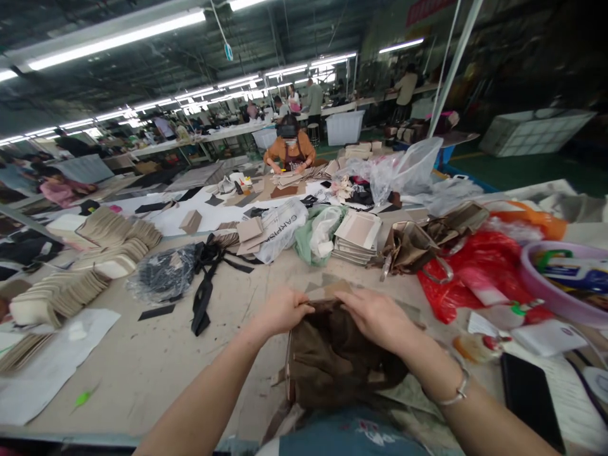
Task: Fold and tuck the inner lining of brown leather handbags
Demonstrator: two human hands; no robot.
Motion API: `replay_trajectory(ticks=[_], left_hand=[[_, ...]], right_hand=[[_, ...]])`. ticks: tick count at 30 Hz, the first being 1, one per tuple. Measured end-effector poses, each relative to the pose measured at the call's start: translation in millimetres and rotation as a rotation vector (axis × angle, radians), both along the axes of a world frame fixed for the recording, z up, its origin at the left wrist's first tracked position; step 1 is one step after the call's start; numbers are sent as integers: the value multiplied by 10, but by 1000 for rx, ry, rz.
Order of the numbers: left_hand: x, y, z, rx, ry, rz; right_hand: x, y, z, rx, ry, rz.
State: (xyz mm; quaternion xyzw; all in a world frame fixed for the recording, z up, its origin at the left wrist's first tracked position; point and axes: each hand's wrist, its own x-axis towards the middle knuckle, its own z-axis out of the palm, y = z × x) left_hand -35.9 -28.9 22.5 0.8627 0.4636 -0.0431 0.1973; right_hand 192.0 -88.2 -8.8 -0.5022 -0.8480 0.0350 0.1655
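Observation:
A dark brown fabric bag (332, 361) lies at the table's near edge, against my body, with its opening facing away from me. My left hand (284, 310) pinches the far left corner of its rim between thumb and fingers. Along the right part of the same rim, my right hand (375, 315) grips the edge, fingers over the top and thumb out of sight. Pale beige pieces (327, 289) show just beyond the rim. The inside of the bag is dark, and I cannot make out what it holds.
Stacks of beige panels (61, 294) stand at left, near a plastic-wrapped black bundle (164, 272). More panels (357, 234) and brown bag parts (413, 244) lie ahead. At right are a red plastic bag (475, 272), glue bottle (482, 347), phone (532, 399) and purple basin (527, 259). A co-worker sits opposite.

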Motion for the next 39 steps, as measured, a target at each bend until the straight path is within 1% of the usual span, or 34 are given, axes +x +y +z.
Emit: replay_trajectory(ticks=[2, 4, 5, 7, 9, 11, 12, 14, 16, 19, 22, 25, 27, 29, 31, 35, 39], left_hand=[[7, -153, -117, -56, -27, -41], [6, -353, -199, -44, -60, -82], [0, -463, -214, -24, -71, -96], [-18, -675, -190, 11, -92, -133], [-26, -836, -127, 36, -141, -167], [-7, -933, -87, 35, -196, -209], [12, -963, -92, 22, -214, -231], [63, -1004, -165, -10, -223, -269], [117, -1027, -311, -38, -207, -288], [184, -1022, -601, -75, -146, -269], [237, -973, -878, -107, -61, -215], [292, -927, -1088, -132, 28, -172], [325, -926, -1191, -139, 63, -145], [350, -950, -1265, -128, 71, -120], [370, -988, -1311, -97, 59, -113], [416, -1049, -1336, -39, 45, -132], [461, -1087, -1352, 29, 67, -106]], right_hand=[[-7, -213, -164, -45, 31, 9], [2, -427, -291, -72, 72, 13], [11, -533, -318, -72, 89, 13], [34, -734, -288, -58, 95, 23], [72, -897, -185, -12, 91, 46], [124, -1015, -88, 31, 92, 64], [152, -1064, -65, 35, 91, 65], [204, -1149, -94, 14, 98, 56], [237, -1222, -223, -49, 107, 47], [238, -1277, -533, -138, 124, 42], [210, -1244, -855, -205, 104, 2], [200, -1165, -1112, -223, 61, -40], [213, -1123, -1237, -207, 50, -53], [235, -1105, -1318, -188, 64, -67], [259, -1110, -1354, -165, 90, -77], [274, -1154, -1341, -69, 119, -82], [237, -1195, -1332, 81, 171, -72]])
